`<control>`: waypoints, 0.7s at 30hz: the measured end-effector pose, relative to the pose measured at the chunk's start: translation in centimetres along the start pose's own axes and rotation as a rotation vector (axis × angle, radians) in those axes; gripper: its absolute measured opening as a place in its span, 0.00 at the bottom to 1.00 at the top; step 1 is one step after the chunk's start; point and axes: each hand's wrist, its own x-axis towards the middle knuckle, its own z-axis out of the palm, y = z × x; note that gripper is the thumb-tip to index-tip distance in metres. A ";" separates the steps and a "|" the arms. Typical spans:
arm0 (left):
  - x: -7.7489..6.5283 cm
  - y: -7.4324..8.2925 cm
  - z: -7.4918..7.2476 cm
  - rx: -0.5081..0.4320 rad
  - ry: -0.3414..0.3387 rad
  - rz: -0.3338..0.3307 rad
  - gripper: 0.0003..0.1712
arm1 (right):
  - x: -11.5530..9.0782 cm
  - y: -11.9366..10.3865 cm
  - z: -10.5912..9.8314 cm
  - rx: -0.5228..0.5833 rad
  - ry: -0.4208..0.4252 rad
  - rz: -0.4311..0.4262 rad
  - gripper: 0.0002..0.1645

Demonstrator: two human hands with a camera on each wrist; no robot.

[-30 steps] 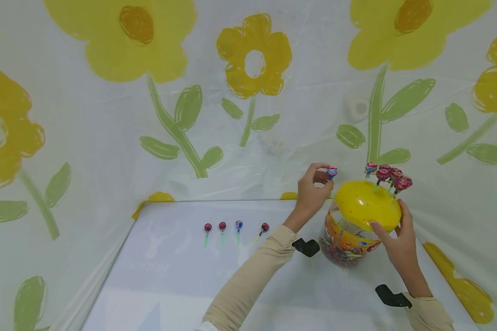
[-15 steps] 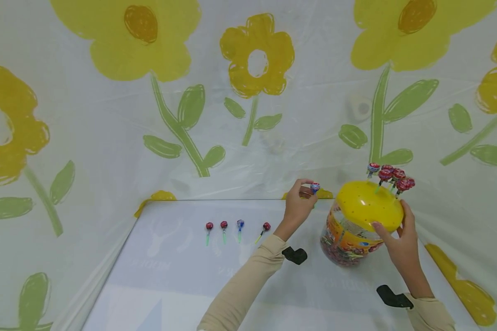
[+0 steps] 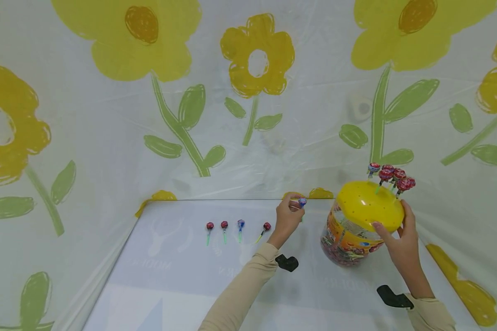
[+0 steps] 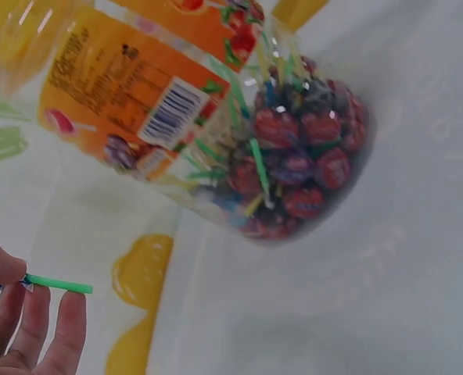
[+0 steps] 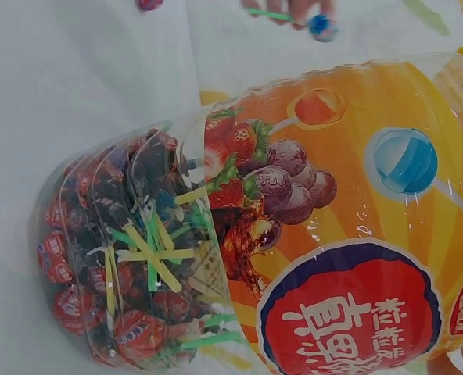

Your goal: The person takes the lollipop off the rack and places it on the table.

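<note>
My left hand (image 3: 287, 219) pinches a blue-wrapped lollipop (image 3: 302, 202) above the table, left of the jar. Its green stick (image 4: 63, 285) lies between thumb and fingers in the left wrist view. My right hand (image 3: 402, 248) grips the yellow lid (image 3: 366, 202) of a clear plastic jar (image 3: 343, 227), thumb at the front and fingers round the right side. Several lollipops (image 3: 391, 174) stand upright in the lid, mostly red with one blue. The jar carries an orange label (image 5: 325, 156), and many wrapped lollipops (image 5: 106, 266) fill its lower part.
On the white table (image 3: 182, 271) lie two red lollipops (image 3: 224, 225), a blue lollipop (image 3: 241, 224) and, nearer my left hand, another red lollipop (image 3: 266, 226). A white sheet with painted flowers (image 3: 257, 59) hangs behind the table's back edge.
My left hand has moved left and down, away from the jar lid, with the blue lollipop still pinched. The right hand and the jar have stayed in place.
</note>
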 end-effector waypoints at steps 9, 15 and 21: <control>-0.6 -2.2 -0.9 0.016 0.029 -0.086 0.21 | 0.1 0.1 0.0 0.000 0.002 0.000 0.49; -1.2 -3.1 -1.4 0.041 0.037 -0.131 0.21 | 0.0 -0.2 0.0 0.003 0.002 -0.009 0.49; -1.3 -4.6 -1.8 0.100 0.062 -0.138 0.22 | -0.2 -0.3 0.0 0.003 0.002 -0.013 0.49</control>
